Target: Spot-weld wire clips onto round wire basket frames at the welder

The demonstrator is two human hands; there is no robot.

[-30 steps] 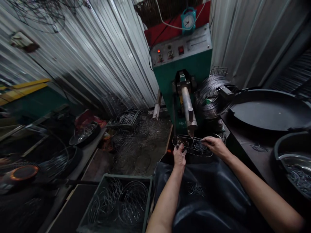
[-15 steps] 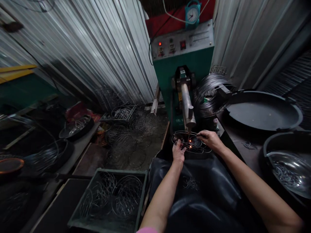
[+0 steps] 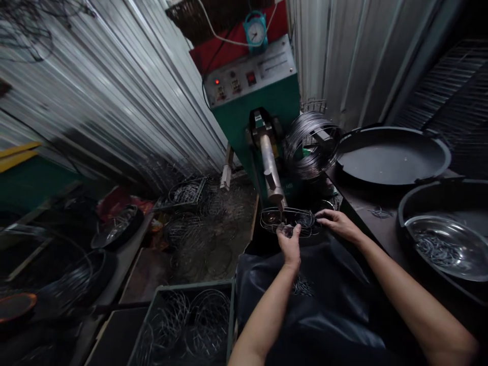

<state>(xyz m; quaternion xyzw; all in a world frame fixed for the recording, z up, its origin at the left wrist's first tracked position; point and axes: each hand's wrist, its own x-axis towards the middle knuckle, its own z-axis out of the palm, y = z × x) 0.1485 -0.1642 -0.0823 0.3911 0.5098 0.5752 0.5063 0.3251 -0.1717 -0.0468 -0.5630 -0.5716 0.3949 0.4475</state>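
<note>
An oval wire frame [image 3: 263,222] lies level under the tip of the welding machine's metal arm [image 3: 269,162]. My left hand [image 3: 288,246] grips its near side, thumb raised on the right and fingers curled at the wire. At the frame's right end, the fingertips of my right hand [image 3: 339,224] are pinched together against the wire; any small piece between them is too small to make out. A black sheet [image 3: 324,295] covers my lap, with a small heap of short wire pieces [image 3: 302,287] on it.
The green machine cabinet [image 3: 263,101] stands ahead, with a wire coil [image 3: 310,147] beside it. To the right are a large black pan [image 3: 396,157] and a metal bowl [image 3: 457,254] of wire pieces. A green crate [image 3: 232,315] of wire rings stands at lower left.
The view has turned, shifting the machine leftward. My left hand has moved rightward along the frame's near side, and my right hand is now at its right end. The orange sparks are gone.
</note>
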